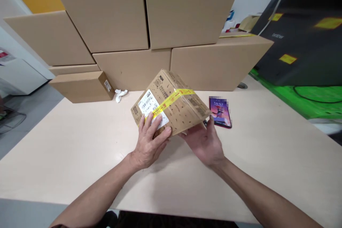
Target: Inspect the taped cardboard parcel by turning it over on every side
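Observation:
A brown cardboard box (184, 112) with printed marks is tilted above the table, held between both hands. Yellow tape (172, 99) runs across it, and a white shipping label (149, 103) is stuck on its left face. My left hand (149, 139) presses its fingers on that labelled face near the lower edge. Under the right lower edge, my right hand (205, 142) supports the box, its thumb at the right corner and its other fingers partly hidden beneath. Just right of the box, a phone (220, 112) with a lit screen lies on the table.
Large cardboard boxes (184, 7) are stacked along the table's back. A smaller flat box (80, 87) stands at the back left, beside a crumpled white tissue (121, 95). On the right is a dark machine (301, 42) over a green surface (299, 99). The pale table (80, 164) spans the foreground.

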Tool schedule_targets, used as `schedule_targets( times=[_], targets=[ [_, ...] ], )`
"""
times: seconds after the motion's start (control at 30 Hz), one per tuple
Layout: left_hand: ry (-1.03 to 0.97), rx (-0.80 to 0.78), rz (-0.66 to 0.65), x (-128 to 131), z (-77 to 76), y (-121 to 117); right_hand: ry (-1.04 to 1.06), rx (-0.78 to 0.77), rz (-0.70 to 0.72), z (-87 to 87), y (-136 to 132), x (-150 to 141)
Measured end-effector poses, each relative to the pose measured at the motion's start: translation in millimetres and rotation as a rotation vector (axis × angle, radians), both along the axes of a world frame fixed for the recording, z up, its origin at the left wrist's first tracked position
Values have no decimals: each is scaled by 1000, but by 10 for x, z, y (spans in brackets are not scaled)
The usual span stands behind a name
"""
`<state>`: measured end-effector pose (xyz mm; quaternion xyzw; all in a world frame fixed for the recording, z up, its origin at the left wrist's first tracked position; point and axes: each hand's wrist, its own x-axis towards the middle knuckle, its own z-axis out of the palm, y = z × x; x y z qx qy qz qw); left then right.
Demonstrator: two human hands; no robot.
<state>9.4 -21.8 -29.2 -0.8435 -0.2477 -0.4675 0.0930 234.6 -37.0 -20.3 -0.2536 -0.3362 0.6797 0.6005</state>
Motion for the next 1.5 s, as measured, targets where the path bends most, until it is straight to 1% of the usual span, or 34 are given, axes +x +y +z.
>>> schedule_targets(
  times=[0.03, 0.1, 0.23, 0.3, 0.37, 0.5, 0.63, 0.73, 0.83, 0.9, 0.93, 1.0, 1.03, 1.07, 1.1, 1.2, 1.23, 1.27, 1.3, 1.37, 1.43, 1.5],
  targets=[
    [19, 7, 15, 4, 12, 3, 20, -37, 15, 6, 23, 6],
    [53, 5, 40, 1, 20, 16, 13, -39, -10, -10, 41, 11],
    [133, -11, 81, 8, 13, 5, -73, 93, -172, -96, -15, -37],
    [166, -14, 105, 59, 22, -47, -101, 106, -233, -108, -54, -69],
    [204, 3, 137, 144, 42, -124, -89, 52, -247, -87, -75, -85],
    [252, 45, 193, 347, 101, -234, -31, -89, -202, -30, -55, -75],
    [257, 39, 206, 480, 139, -201, 15, -180, -195, -22, 9, -100],
    [253, 47, 184, 515, 103, -141, 19, -207, -226, -11, 66, -147],
    [218, 29, 90, 467, 30, -97, 4, -232, -277, 12, 130, -145],
    [144, 17, 10, 367, 5, -73, 0, -218, -295, 19, 174, -89],
    [86, 15, -7, 297, 7, -60, -7, -204, -299, 17, 194, -46],
    [-92, 1, 23, 131, 42, -25, -28, -185, -314, 2, 226, 49],
    [-194, -59, 43, 45, 67, -2, -37, -186, -323, -9, 235, 90],
    [-291, -169, 49, -37, 92, 24, -43, -192, -330, -19, 239, 122],
    [-372, -324, 27, -108, 113, 53, -48, -198, -330, -26, 239, 140],
    [-530, -872, -144, -240, 127, 137, -82, -175, -264, -25, 224, 129],
    [-562, -1005, -192, -255, 120, 159, -103, -159, -234, -21, 220, 115],
    [-592, -1094, -219, -259, 112, 174, -125, -144, -210, -20, 220, 103],
    [-629, -1146, -223, -256, 109, 182, -146, -134, -193, -23, 223, 98],
    [-717, -1187, -204, -239, 127, 179, -182, -131, -203, -51, 242, 109],
    [-795, -1212, -219, -224, 177, 158, -217, -151, -263, -104, 271, 144],
    [-828, -1213, -267, -216, 238, 130, -251, -192, -332, -163, 296, 183]
  ],
)
